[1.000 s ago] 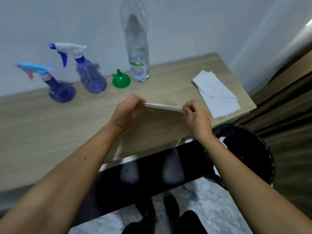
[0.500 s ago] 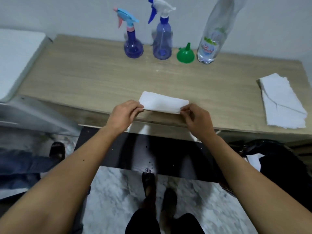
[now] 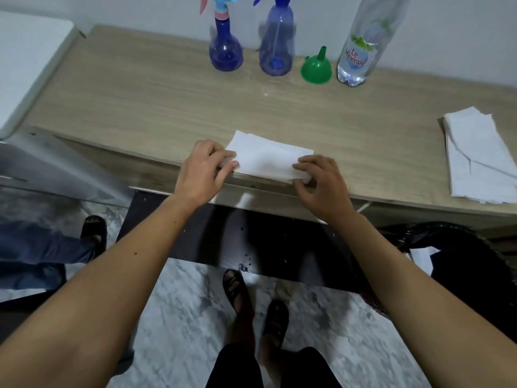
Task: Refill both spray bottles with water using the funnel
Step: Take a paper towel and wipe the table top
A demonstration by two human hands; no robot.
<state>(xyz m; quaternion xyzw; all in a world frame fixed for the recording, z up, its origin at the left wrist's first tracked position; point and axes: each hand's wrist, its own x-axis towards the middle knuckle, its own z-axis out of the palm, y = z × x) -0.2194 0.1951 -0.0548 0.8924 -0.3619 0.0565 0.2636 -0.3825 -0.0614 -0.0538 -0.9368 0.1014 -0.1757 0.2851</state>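
Note:
A folded white tissue (image 3: 268, 159) lies flat at the front edge of the wooden table (image 3: 140, 93). My left hand (image 3: 205, 169) pinches its left end and my right hand (image 3: 321, 183) pinches its right corner. Along the wall at the back stand a round blue spray bottle (image 3: 225, 49) with a pink collar, a taller blue spray bottle (image 3: 277, 49), a green funnel (image 3: 316, 70) resting mouth down, and a clear plastic water bottle (image 3: 361, 49). Both spray heads are cut off by the top of the frame.
A stack of white tissues (image 3: 481, 158) lies at the table's right end. A black bin (image 3: 461, 261) stands on the floor below it. A white appliance (image 3: 22, 65) adjoins the table on the left. Another person's leg (image 3: 42, 247) is at the left.
The tissue, held up edge-on between both hands a second ago, now lies flat on the table's front edge. My view has swung left and tipped down.

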